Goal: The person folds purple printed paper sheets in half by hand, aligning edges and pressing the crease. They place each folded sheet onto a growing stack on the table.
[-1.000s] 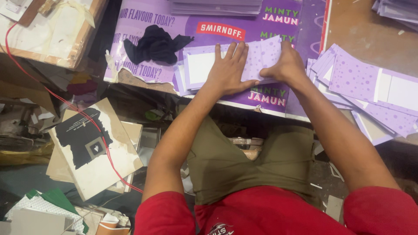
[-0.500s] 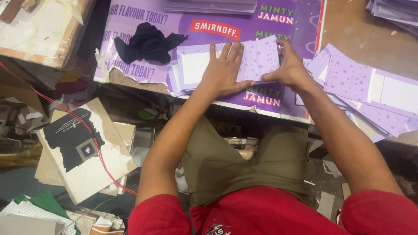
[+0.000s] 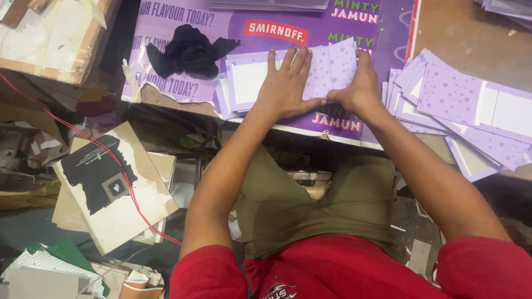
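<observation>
A flat purple dotted carton blank with white panels lies on a purple printed sheet covering the table. My left hand rests flat on the blank with its fingers spread. My right hand presses on the blank's right side, fingers curled over its folded flap. The thumbs of both hands almost meet near the blank's front edge.
A black cloth lies left of the blank. A fanned pile of several purple blanks sits to the right. Below the table, cardboard sheets and a red cable lie on the cluttered floor. More blanks are stacked at the far edge.
Both hands have stayed on the blank, and the flap under my right hand looks pressed down flatter. The view has shifted slightly.
</observation>
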